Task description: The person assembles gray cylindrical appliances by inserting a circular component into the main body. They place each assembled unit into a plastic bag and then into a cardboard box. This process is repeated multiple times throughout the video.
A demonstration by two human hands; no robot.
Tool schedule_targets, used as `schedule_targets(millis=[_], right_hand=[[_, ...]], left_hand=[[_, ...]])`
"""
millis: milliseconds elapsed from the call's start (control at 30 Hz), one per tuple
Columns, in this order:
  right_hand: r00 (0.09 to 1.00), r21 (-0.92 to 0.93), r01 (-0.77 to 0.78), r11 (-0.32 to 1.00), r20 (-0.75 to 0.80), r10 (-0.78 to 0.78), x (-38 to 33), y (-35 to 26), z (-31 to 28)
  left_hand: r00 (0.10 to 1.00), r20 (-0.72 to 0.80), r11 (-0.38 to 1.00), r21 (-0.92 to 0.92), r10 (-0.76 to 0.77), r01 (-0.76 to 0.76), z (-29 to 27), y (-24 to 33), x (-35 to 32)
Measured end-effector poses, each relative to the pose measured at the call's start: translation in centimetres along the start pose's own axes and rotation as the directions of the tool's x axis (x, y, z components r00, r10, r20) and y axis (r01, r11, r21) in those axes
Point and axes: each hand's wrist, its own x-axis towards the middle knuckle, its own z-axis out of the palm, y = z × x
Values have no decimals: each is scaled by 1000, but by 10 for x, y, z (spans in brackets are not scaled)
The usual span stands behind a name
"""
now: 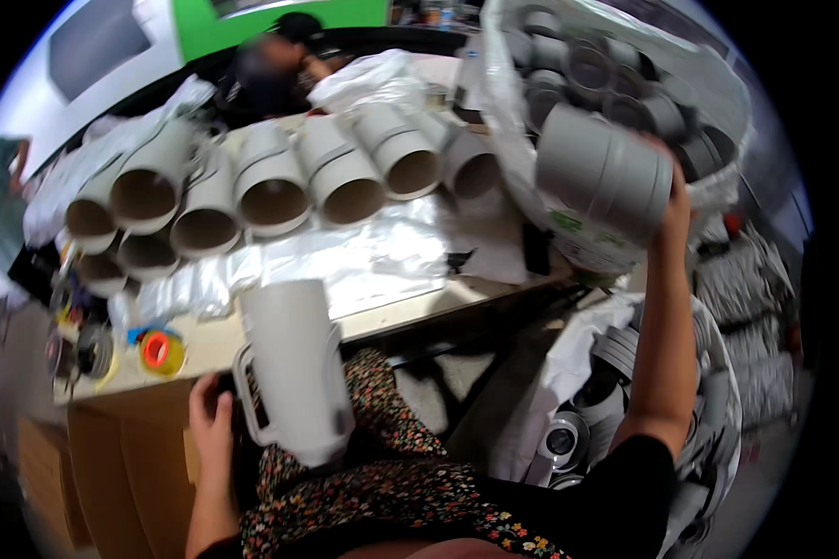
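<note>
Right hand (673, 200): raised high at the end of an outstretched arm, fingers clasped round the far end of a grey plastic cylinder part (604, 177), which lies tilted in the air in front of the bag.
Left hand (211, 410): low by the near edge of the table, fingers curled on the handle of a tall grey plastic jug body (294, 373) that stands upright against the flowered lap.
Clear plastic bag (718, 102): open, just behind the right hand, packed with more grey ring-shaped parts; too many overlap to count exactly.
Pale worktable (410, 303): covered in crumpled clear plastic sheeting (373, 252).
Grey jug bodies lying on their sides (270, 191): about ten, open mouths facing the person, in a row along the far edge of the table, with a second layer stacked at the left corner.
Tape rolls (163, 352): one orange-and-yellow roll at the near left corner of the table, and two darker rolls just left of it.
Second bag of parts (578, 419): on the floor below the right arm, holding grey and white round pieces.
Another person (270, 65): blurred, beyond the far edge of the table.
</note>
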Motion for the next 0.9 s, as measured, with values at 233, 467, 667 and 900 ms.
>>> schedule_targets(millis=[233, 467, 667, 900], right_hand=[[510, 412, -312, 856, 833, -215, -234, -74, 183], [432, 330, -320, 888, 885, -173, -316, -128, 227], [-11, 441, -251, 862, 889, -458, -322, -109, 207], [-30, 218, -324, 921, 970, -240, -282, -107, 152]], left_hand=[[616, 782, 995, -73, 96, -63, 22, 67, 16], [464, 876, 987, 72, -131, 143, -20, 4, -39], [629, 766, 988, 50, -130, 143, -19, 6, -70], [475, 742, 879, 427, -474, 211, -3, 34, -62]])
